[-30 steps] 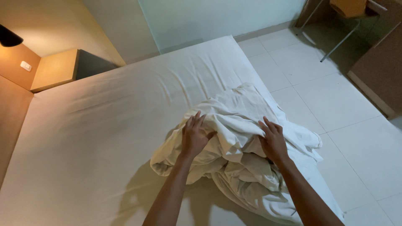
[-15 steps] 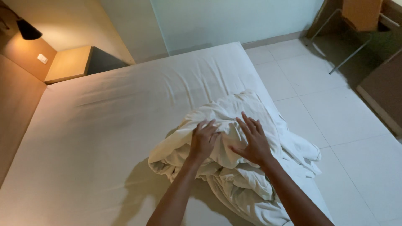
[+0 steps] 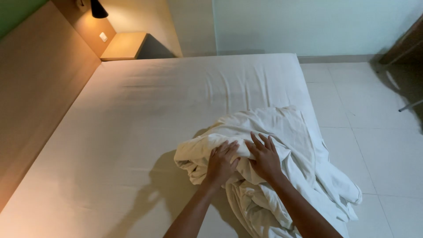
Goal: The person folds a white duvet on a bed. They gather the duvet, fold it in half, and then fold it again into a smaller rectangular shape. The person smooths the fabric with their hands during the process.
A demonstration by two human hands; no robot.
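White crumpled sheet (image 3: 282, 145) lies heaped on the bed (image 3: 145, 119), not spread out; left hand (image 3: 221, 162) and right hand (image 3: 265, 156) press flat on it, fingers loose.

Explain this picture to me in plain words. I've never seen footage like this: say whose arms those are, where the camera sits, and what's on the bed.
The camera is worn on a person's head and looks down, so the two bare arms coming up from the bottom edge are that person's own. The left hand and right hand rest side by side, palms down, on a crumpled white sheet bunched near the bed's right edge. The bed has a smooth fitted sheet. Beyond it are a wooden headboard, a bedside shelf, a wall lamp and a tiled floor.
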